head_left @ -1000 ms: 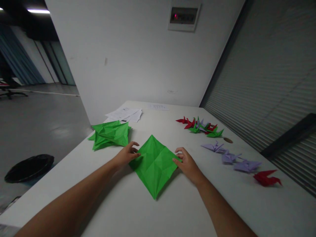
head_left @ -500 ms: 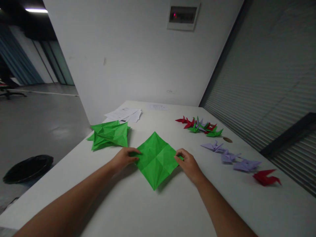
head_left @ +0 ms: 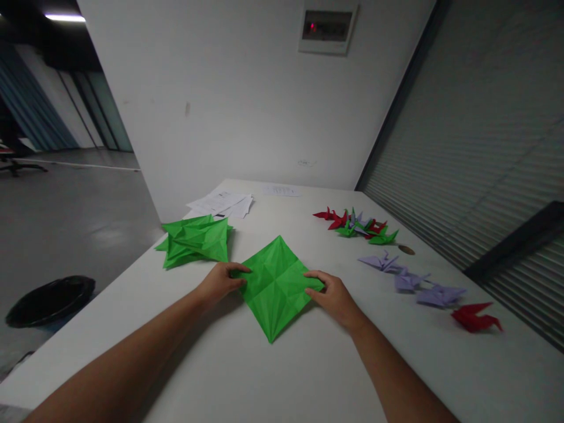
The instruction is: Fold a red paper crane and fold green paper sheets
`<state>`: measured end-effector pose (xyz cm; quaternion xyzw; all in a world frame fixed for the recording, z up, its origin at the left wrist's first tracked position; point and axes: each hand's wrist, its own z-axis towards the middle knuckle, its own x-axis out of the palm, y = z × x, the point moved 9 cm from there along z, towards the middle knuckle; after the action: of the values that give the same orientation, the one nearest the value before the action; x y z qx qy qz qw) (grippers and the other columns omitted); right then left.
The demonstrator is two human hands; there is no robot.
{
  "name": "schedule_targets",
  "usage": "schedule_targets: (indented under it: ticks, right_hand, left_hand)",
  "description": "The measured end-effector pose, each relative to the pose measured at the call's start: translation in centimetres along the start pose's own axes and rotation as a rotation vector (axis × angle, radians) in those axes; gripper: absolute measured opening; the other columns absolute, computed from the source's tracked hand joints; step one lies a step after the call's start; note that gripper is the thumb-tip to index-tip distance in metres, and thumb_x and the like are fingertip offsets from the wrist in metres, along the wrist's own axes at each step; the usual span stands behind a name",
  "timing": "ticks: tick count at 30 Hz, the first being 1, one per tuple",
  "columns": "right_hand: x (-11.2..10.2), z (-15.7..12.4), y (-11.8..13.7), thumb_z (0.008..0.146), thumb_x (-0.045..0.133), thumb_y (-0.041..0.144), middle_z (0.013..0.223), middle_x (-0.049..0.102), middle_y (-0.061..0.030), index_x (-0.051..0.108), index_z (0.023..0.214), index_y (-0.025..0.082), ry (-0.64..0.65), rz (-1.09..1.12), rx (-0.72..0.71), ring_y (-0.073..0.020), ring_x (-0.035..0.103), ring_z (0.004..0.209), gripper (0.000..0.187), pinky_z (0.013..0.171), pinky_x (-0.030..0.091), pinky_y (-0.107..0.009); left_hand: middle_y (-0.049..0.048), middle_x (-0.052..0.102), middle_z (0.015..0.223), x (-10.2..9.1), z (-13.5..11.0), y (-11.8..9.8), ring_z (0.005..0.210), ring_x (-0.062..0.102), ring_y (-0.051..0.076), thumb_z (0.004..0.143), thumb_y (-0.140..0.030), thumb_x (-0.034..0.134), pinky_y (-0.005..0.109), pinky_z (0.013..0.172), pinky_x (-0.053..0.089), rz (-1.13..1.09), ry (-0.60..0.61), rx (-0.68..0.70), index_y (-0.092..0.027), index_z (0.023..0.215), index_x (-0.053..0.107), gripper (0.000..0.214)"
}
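A creased green paper square point(head_left: 277, 285) lies as a diamond on the white table point(head_left: 308, 364) in front of me. My left hand point(head_left: 220, 281) pinches its left corner, thumb on top. At the right corner my right hand point(head_left: 333, 295) grips the paper with its fingers curled over the edge. Both forearms reach in from the bottom of the view.
A stack of creased green sheets point(head_left: 196, 239) lies left of the square, white papers point(head_left: 222, 204) behind it. Folded cranes stand to the right: a red and green cluster point(head_left: 356, 226), lilac ones point(head_left: 409, 277), a red one point(head_left: 476, 317). A black bin point(head_left: 48, 299) sits on the floor.
The green square has slid slightly toward me and both hands have closed on its side corners; the right hand's fingers now lie over the right corner.
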<state>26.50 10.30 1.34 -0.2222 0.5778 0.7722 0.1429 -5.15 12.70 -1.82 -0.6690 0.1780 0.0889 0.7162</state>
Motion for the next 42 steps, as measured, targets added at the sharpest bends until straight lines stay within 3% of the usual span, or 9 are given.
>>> schedule_targets:
  ticks: [10,15,19,27,32,38,42]
  right_hand:
    - [0.1,0.0,-0.2,0.074,0.073,0.029,0.110,0.080,-0.0130,0.078,0.115,0.016,-0.015,-0.010,-0.018,-0.0298,0.074,0.097,0.044,0.091,0.059,-0.046]
    - [0.0,-0.1,-0.1,0.075,0.074,0.029,0.111,0.079,-0.0131,0.078,0.115,0.016,-0.016,-0.009,-0.046,-0.0302,0.074,0.099,0.043,0.093,0.059,-0.046]
    - [-0.1,-0.1,0.3,0.077,0.073,0.028,0.109,0.080,-0.0121,0.078,0.114,0.018,-0.027,-0.039,-0.077,-0.0300,0.075,0.099,0.039,0.094,0.058,-0.047]
    - [0.1,-0.1,0.4,0.078,0.073,0.028,0.108,0.080,-0.0128,0.079,0.111,0.018,-0.032,-0.088,-0.101,-0.0299,0.075,0.099,0.034,0.095,0.057,-0.047]
    - [0.2,-0.2,0.5,0.079,0.073,0.026,0.108,0.080,-0.0128,0.079,0.111,0.019,-0.032,-0.112,-0.124,-0.0295,0.075,0.101,0.034,0.095,0.057,-0.046]
    - [0.3,-0.4,1.6,0.081,0.071,0.020,0.100,0.079,-0.0108,0.080,0.106,0.018,-0.036,-0.169,-0.193,-0.0262,0.074,0.093,0.027,0.090,0.058,-0.041]
    - [0.5,-0.5,2.3,0.082,0.071,0.017,0.091,0.076,-0.0084,0.081,0.102,0.019,-0.024,-0.203,-0.247,-0.0236,0.073,0.085,0.022,0.082,0.058,-0.036]
  left_hand:
    - [-0.0010,0.060,0.067,1.1,-0.8,-1.4,0.057,0.044,0.012,0.065,-0.028,0.072,0.023,0.054,0.031,-0.029,0.083,0.008,-0.013,0.106,0.078,0.044]
    - [0.0030,0.068,0.079,0.9,-0.9,-1.3,0.066,0.056,0.015,0.063,-0.025,0.074,0.025,0.060,0.041,-0.121,0.034,-0.008,-0.014,0.103,0.078,0.041]
    - [0.0022,0.067,0.074,0.7,-0.6,-0.7,0.064,0.057,0.016,0.062,-0.026,0.078,0.025,0.058,0.042,-0.122,0.001,-0.031,-0.013,0.101,0.078,0.041]
    - [0.0004,0.066,0.065,0.1,-0.4,-0.7,0.057,0.053,0.015,0.066,-0.025,0.072,0.025,0.054,0.037,0.074,-0.037,-0.019,-0.014,0.099,0.081,0.036]
    - [0.0030,0.074,0.074,-0.1,-0.4,-1.1,0.061,0.060,0.017,0.069,-0.021,0.070,0.026,0.059,0.042,0.202,-0.045,0.036,-0.015,0.101,0.081,0.034]
    - [0.0048,0.079,0.091,0.0,-0.8,-2.7,0.077,0.069,0.020,0.073,-0.015,0.074,0.028,0.072,0.051,0.402,-0.064,0.179,-0.020,0.106,0.081,0.034]
    - [0.0058,0.078,0.092,0.4,-1.2,-4.2,0.077,0.070,0.019,0.077,-0.012,0.075,0.028,0.075,0.052,0.510,-0.062,0.300,-0.020,0.105,0.081,0.030]
